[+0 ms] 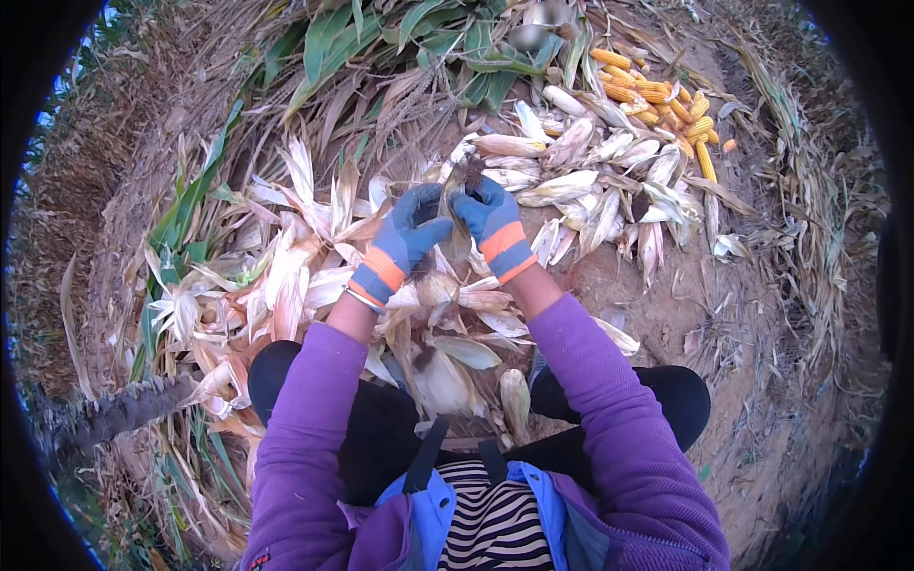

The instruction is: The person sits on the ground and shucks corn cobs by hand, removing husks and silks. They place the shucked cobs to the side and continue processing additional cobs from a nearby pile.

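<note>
An ear of corn (453, 178) in dry, pale husk stands raised between my gloved hands, with a tuft of dark silk (469, 171) on its right side. My left hand (414, 227), in a blue-grey glove with an orange striped cuff, curls its fingers and thumb against the ear's left side. From the other side, my right hand (491, 214) grips the husk near the silk. Fingertips behind the ear are partly hidden. Loose dry husks (293, 271) spread under and left of my hands. Between my knees lies another pale husk (446, 378) with dark silk.
Husked yellow corn cobs (653, 96) form a heap at the upper right. Several ears in their husks (571, 182) lie nearer, right of my hands. Green corn stalks and leaves (400, 43) cover the ground ahead. A small husked ear (514, 400) rests by my right knee.
</note>
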Demonstrator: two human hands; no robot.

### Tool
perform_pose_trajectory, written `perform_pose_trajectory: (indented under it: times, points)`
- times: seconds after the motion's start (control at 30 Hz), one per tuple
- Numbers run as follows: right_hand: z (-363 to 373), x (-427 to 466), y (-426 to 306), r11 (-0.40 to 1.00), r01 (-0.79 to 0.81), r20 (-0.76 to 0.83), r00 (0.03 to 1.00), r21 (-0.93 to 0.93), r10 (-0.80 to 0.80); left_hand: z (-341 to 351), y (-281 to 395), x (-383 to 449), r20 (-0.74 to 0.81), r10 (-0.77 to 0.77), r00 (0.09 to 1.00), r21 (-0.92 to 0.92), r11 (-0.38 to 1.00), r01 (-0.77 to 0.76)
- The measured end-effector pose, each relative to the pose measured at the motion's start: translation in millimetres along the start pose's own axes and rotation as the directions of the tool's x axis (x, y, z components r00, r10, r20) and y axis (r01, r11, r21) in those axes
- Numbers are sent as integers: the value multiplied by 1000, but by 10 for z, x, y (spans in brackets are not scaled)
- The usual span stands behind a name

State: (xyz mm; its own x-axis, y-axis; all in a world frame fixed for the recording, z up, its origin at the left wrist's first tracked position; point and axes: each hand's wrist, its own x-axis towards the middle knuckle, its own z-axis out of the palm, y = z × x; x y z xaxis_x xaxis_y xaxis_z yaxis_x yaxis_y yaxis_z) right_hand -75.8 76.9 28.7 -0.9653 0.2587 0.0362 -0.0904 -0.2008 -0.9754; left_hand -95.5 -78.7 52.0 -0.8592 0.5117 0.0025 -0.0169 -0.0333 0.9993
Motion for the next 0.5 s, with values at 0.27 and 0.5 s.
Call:
perform_pose_trajectory:
  times: [0.27,0.5]
  points:
    - [106,-334,-245,988,34,123,992,-150,-16,9,178,-79,-201,-24,979,-24,1000,20]
    - [102,-417,-239,930,156,126,985,-333,-120,-66,134,-101,-84,-12,996,90,996,20]
